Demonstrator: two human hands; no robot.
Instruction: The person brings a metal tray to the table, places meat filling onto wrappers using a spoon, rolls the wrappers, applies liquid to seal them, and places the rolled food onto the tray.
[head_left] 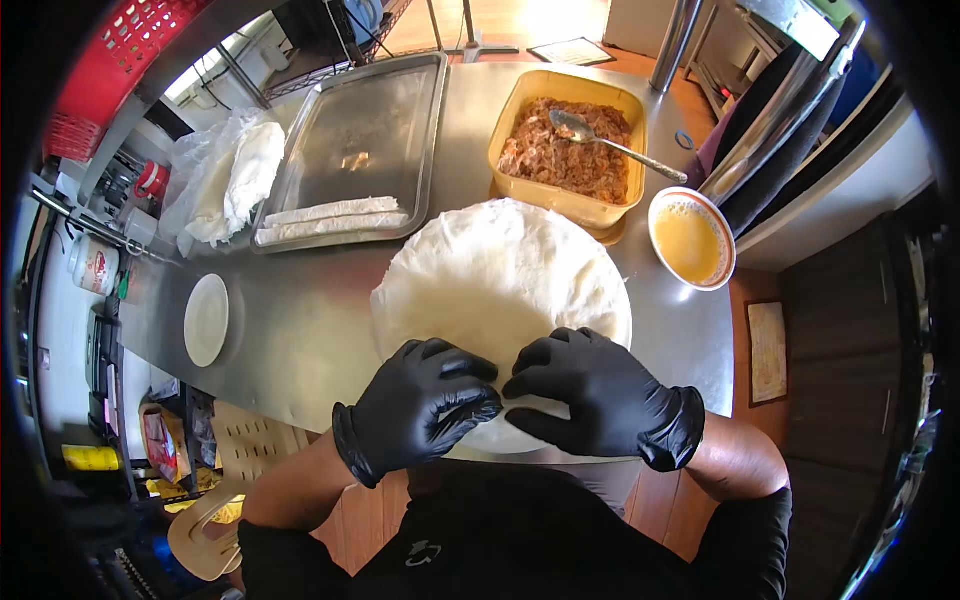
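Observation:
A stack of thin, round white dough wrappers [500, 260] lies in front of me, its surface wrinkled at the far side. Both hands wear black gloves and meet at its near edge. My left hand [425, 405] has its fingers bent and pinched together on the wrapper edge. Close beside it, my right hand [600, 395] curls its fingers and thumb around the same edge, with a small gap between thumb and forefinger. The fingertips partly hide the pinched edge. Beyond the stack, a spoon [615, 145] rests on ground meat filling [560, 165] in a yellow tub [570, 205].
A metal tray [365, 130] at the back left holds two white rolls [335, 220]. Left of it sits a plastic bag of white sheets [250, 175]. A bowl of yellow liquid [690, 240] stands near the right edge, and a small white plate [206, 320] at the left.

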